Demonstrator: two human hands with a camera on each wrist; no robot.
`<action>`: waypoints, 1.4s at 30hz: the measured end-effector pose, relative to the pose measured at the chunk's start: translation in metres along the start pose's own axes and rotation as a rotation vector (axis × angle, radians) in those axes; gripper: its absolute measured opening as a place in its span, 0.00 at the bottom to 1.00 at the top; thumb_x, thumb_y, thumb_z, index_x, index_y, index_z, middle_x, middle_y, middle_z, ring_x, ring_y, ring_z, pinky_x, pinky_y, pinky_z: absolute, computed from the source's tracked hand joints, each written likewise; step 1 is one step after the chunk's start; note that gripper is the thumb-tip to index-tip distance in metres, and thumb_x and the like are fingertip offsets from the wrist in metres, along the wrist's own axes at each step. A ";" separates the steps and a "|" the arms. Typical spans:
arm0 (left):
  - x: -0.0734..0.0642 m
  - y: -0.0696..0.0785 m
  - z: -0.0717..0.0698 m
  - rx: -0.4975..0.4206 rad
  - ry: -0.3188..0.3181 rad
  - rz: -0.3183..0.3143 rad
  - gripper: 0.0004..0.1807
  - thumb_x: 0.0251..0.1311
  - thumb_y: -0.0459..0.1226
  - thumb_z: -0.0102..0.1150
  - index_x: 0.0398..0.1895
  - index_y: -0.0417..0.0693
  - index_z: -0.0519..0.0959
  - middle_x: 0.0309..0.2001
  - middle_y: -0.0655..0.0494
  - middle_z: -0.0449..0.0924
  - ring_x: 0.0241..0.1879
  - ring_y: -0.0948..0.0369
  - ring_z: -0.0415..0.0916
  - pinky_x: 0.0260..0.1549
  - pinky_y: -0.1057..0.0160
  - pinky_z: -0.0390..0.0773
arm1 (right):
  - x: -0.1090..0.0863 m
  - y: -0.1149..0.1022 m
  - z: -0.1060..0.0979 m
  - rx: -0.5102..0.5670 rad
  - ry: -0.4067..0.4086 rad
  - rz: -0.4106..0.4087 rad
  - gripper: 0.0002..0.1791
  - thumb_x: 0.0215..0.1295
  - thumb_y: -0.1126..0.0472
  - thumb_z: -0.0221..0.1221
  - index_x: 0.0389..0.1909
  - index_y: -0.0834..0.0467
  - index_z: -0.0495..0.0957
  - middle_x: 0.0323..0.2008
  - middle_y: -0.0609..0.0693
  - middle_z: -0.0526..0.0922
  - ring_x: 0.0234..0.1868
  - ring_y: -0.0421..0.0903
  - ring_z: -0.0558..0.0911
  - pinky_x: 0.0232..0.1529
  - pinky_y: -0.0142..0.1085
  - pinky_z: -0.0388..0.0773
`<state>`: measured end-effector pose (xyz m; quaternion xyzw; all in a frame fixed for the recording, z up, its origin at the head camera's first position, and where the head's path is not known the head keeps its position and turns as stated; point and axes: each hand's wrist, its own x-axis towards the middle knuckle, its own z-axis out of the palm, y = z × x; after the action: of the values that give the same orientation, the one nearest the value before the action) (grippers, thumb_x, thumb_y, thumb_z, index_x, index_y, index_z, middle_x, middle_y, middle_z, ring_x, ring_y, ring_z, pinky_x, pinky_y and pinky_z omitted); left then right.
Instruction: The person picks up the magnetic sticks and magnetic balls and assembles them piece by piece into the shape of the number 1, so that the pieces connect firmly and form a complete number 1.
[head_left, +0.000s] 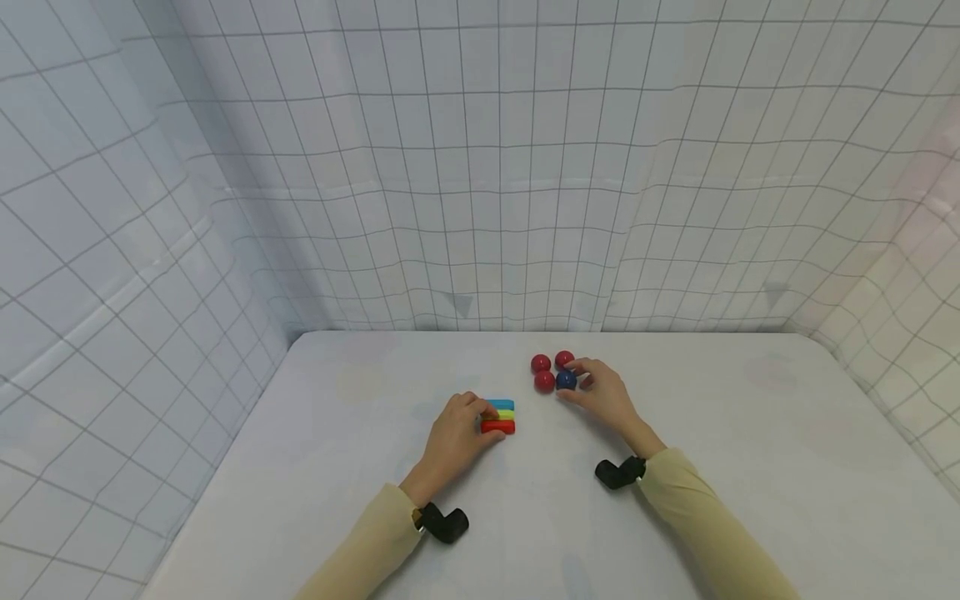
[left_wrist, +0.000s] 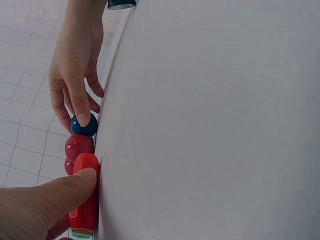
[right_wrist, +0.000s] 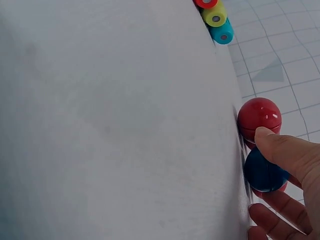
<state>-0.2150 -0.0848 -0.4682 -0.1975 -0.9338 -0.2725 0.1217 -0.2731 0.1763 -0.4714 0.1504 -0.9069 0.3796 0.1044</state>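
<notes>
Three short sticks, light blue, yellow-green and red, lie side by side on the white table, left of four balls. The left hand pinches them, its thumb against the red stick; some of its fingertips are hidden. The right hand holds the blue ball between thumb and finger, next to three red balls.

Only the head view takes in all four balls, grouped in a rough square, and both pale yellow sleeves. The right wrist view alone gives the sticks' round ends, with grey centres; the left wrist view shows the red stick's faceted end close up.
</notes>
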 end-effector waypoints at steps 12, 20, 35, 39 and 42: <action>-0.002 0.000 0.001 -0.009 0.000 -0.006 0.13 0.47 0.42 0.74 0.34 0.48 0.83 0.33 0.60 0.74 0.34 0.62 0.66 0.31 0.66 0.71 | 0.001 0.002 0.002 0.000 -0.009 0.023 0.24 0.52 0.59 0.71 0.49 0.62 0.77 0.44 0.56 0.79 0.39 0.51 0.78 0.41 0.44 0.76; -0.001 -0.001 0.002 -0.009 -0.004 -0.010 0.12 0.48 0.41 0.73 0.34 0.48 0.83 0.33 0.60 0.73 0.34 0.62 0.66 0.31 0.66 0.71 | 0.001 0.007 0.003 0.021 0.003 0.027 0.23 0.51 0.60 0.71 0.47 0.62 0.78 0.44 0.55 0.79 0.39 0.51 0.79 0.41 0.45 0.76; -0.004 0.003 0.002 -0.048 -0.014 -0.012 0.13 0.49 0.40 0.73 0.35 0.47 0.81 0.31 0.60 0.71 0.31 0.62 0.66 0.30 0.67 0.72 | -0.003 0.011 0.001 0.085 -0.017 0.050 0.21 0.52 0.61 0.70 0.46 0.60 0.77 0.42 0.54 0.80 0.40 0.51 0.79 0.42 0.45 0.76; -0.004 0.002 0.003 -0.061 -0.014 0.002 0.13 0.49 0.40 0.73 0.35 0.46 0.81 0.30 0.60 0.71 0.30 0.63 0.66 0.29 0.68 0.71 | -0.003 0.011 0.002 0.101 -0.017 0.060 0.20 0.52 0.61 0.70 0.46 0.60 0.77 0.42 0.54 0.80 0.41 0.51 0.78 0.43 0.46 0.76; -0.004 0.001 0.003 -0.079 -0.017 0.005 0.12 0.49 0.39 0.73 0.35 0.46 0.81 0.30 0.60 0.71 0.30 0.63 0.66 0.29 0.67 0.70 | -0.004 0.012 0.002 0.101 -0.016 0.068 0.20 0.52 0.59 0.70 0.46 0.59 0.78 0.41 0.53 0.81 0.41 0.50 0.78 0.43 0.45 0.75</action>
<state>-0.2111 -0.0835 -0.4713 -0.2070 -0.9228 -0.3071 0.1064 -0.2737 0.1835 -0.4818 0.1278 -0.8919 0.4271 0.0765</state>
